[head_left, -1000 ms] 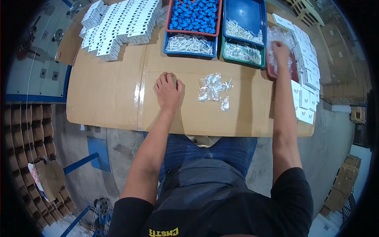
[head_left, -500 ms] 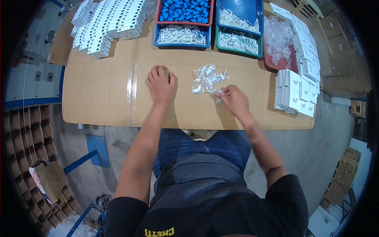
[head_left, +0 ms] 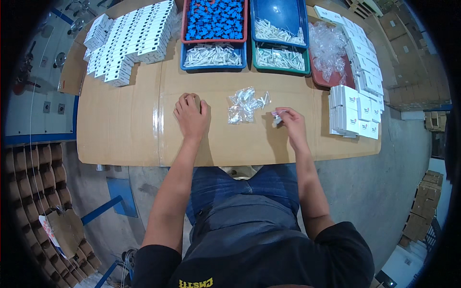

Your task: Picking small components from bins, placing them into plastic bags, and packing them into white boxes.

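Note:
My right hand pinches a small clear plastic bag between thumb and fingers, raised off the cardboard-covered table. What lies inside this bag is too small to make out. Left of it lies a loose pile of small clear bags holding white pieces. My left hand rests on the cardboard left of the pile, fingers loosely bent and thumb apart, with nothing visible in it.
Trays along the back hold blue parts and white sticks. A red tray of clear bags stands right of them. White boxes are stacked back left and white flat packs right.
The small bag in my right hand has come away from the pile, slightly to the right. My left hand stays in about the same place; the whole view has shifted a little.

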Available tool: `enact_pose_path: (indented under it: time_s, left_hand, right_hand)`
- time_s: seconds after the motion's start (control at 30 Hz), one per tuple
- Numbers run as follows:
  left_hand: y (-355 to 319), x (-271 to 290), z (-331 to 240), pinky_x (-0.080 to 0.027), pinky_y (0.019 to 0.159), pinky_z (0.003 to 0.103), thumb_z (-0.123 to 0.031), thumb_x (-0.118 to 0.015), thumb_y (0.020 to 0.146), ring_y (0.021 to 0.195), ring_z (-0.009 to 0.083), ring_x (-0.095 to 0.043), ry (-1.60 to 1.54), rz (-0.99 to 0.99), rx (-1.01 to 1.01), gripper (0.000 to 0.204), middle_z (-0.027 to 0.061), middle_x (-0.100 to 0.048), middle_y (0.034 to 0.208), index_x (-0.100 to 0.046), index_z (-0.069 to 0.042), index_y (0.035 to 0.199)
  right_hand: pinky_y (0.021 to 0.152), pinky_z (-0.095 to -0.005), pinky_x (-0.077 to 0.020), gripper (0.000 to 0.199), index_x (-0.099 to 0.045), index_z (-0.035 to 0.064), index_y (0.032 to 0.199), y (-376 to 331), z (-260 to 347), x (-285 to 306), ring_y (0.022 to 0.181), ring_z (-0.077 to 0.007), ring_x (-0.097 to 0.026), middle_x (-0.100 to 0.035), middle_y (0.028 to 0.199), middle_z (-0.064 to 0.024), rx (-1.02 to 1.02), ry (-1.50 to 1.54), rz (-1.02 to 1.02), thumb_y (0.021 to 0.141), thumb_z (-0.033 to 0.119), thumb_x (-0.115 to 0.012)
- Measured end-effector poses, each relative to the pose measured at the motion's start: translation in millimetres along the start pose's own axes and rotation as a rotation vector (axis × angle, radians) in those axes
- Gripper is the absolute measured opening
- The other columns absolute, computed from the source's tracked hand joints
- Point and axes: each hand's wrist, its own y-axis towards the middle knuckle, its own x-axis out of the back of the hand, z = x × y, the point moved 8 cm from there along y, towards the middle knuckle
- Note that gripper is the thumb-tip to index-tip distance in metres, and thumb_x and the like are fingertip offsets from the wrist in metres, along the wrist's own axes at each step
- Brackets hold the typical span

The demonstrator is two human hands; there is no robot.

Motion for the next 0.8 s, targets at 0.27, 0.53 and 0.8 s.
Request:
enact_pose_path:
  time_s: [0.27,0.53,0.8]
  left_hand:
    - [0,-2,2,-0.039,0.102,0.047,-0.027,-0.067,0.092,0.121,0.0312,-0.053,0.000,0.001,-0.007,0.031,0.0111,-0.057,0.128,-0.061,-0.010,0.117]
    - [1,-1,2,-0.038,0.103,0.047,-0.027,-0.067,0.092,0.122,0.0312,-0.052,-0.002,0.012,0.009,0.032,0.0115,-0.056,0.128,-0.061,-0.009,0.117]
    - [1,0,4,-0.039,0.101,0.046,-0.028,-0.067,0.090,0.118,0.0306,-0.053,0.016,-0.019,-0.004,0.032,0.0112,-0.058,0.125,-0.061,-0.008,0.115]
  right_hand:
    - [0.077,-0.0262,-0.0527,0.018,-0.076,-0.0028,0.106,42,28,55,0.085,-0.0099,-0.068,-0.077,0.099,-0.0063,0.111,-0.047,-0.093,0.098,0.010,-0.066]
    - [0.080,-0.0242,-0.0503,0.013,-0.077,-0.0001,0.100,90,87,58,0.089,-0.0102,-0.067,-0.077,0.097,-0.0082,0.106,-0.183,-0.094,0.094,0.010,-0.072]
    - [0.066,-0.0265,-0.0593,0.024,-0.063,0.0045,0.102,180,144,37,0.088,-0.0155,-0.072,-0.069,0.101,-0.0062,0.126,0.082,-0.089,0.090,0.014,-0.082]
